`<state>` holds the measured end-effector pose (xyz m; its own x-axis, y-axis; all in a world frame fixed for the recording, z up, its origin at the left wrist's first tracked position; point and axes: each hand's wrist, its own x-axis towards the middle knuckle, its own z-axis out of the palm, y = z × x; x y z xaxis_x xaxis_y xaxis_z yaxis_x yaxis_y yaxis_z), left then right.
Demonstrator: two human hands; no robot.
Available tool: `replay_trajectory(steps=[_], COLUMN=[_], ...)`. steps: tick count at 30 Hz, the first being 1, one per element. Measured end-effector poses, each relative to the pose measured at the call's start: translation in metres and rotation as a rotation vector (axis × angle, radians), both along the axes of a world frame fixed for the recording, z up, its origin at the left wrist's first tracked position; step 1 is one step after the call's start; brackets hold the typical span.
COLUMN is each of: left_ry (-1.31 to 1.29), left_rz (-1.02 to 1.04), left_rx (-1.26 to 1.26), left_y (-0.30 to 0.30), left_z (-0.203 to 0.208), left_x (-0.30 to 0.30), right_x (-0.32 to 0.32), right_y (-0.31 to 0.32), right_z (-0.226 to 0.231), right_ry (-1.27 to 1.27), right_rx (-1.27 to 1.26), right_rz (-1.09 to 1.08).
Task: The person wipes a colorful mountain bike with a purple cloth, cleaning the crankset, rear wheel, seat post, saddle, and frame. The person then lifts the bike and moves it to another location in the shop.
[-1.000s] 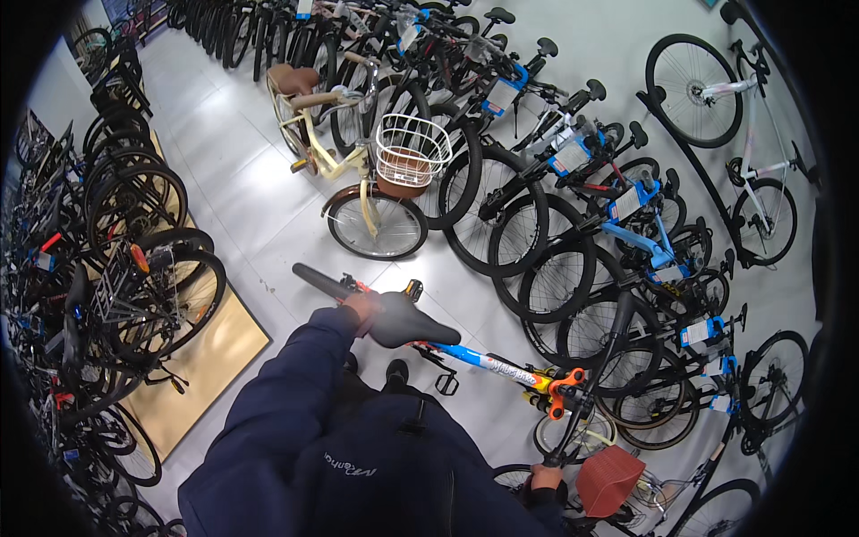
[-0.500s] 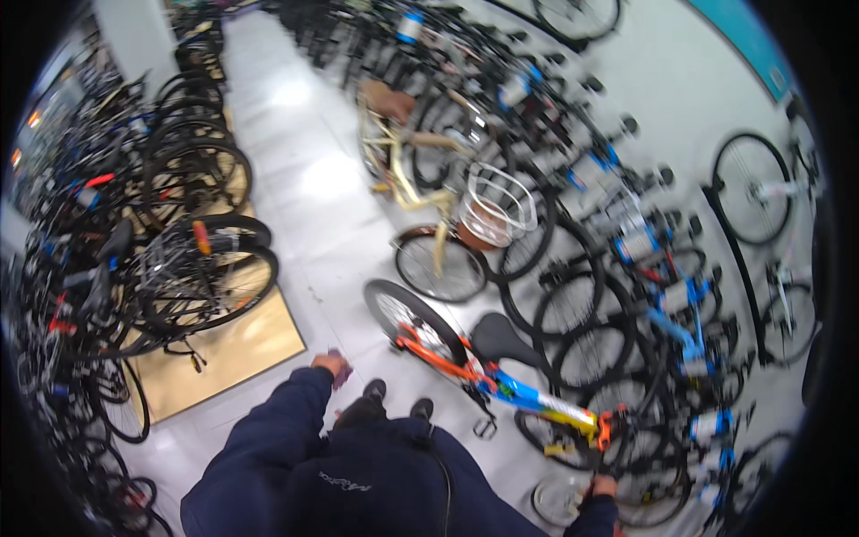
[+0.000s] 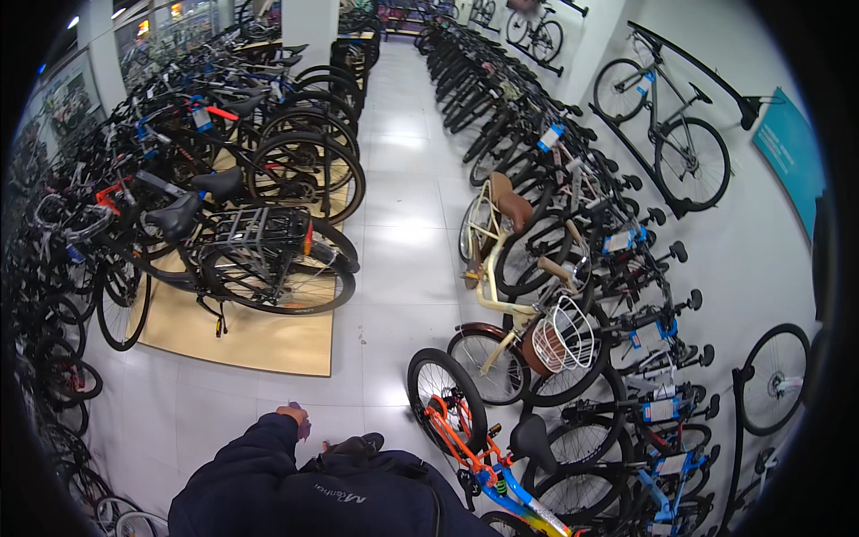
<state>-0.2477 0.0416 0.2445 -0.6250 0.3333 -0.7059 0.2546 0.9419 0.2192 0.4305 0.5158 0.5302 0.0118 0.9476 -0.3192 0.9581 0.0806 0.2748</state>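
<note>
My left hand hangs at my left side, closed on a small crumpled purple cloth. My right hand is out of view past the lower edge. On my right stands a small bicycle with an orange, blue and yellow frame, its black saddle and thick rear tyre showing; its front end is cut off. Just beyond it is a cream bicycle with a brown saddle and a white wire basket.
Black bicycles with a rear rack stand on a low wooden platform at the left. A dense bicycle row lines the right side. Between them runs a white tiled aisle. Wall-mounted bicycles hang at the right.
My view has swung right and up, showing more of the aisle. My right hand, earlier by the orange and blue bicycle's handlebar, has left the picture. The left hand still has the purple cloth.
</note>
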Motion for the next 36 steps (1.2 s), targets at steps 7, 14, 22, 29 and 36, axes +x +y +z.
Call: replay_trajectory(steps=[7, 14, 22, 29, 36], left_ry=[-0.192, -0.16, -0.032, 0.134, -0.108], left_rz=[0.518, 0.409, 0.399, 1.049, 1.221], left_rx=[0.282, 0.117, 0.076, 0.316, 1.126], left_y=[0.003, 0.003, -0.037, -0.051, -0.058], left_z=[0.018, 0.016, 0.029, 0.103, 0.229], left_x=[0.021, 0.097, 0.181, 0.191, 0.169], right_x=[-0.044, -0.058, -0.073, -0.108, -0.301], right_y=[0.052, 0.088, 0.124, 0.146, 0.071], right_z=[-0.005, -0.016, -0.031, -0.049, -0.067], right_ry=[0.039, 0.042, 0.019, -0.032, -0.003], right_rx=[0.0, -0.029, -0.068, -0.143, -0.222], right_rz=[0.154, 0.268, 0.395, 0.547, 1.238])
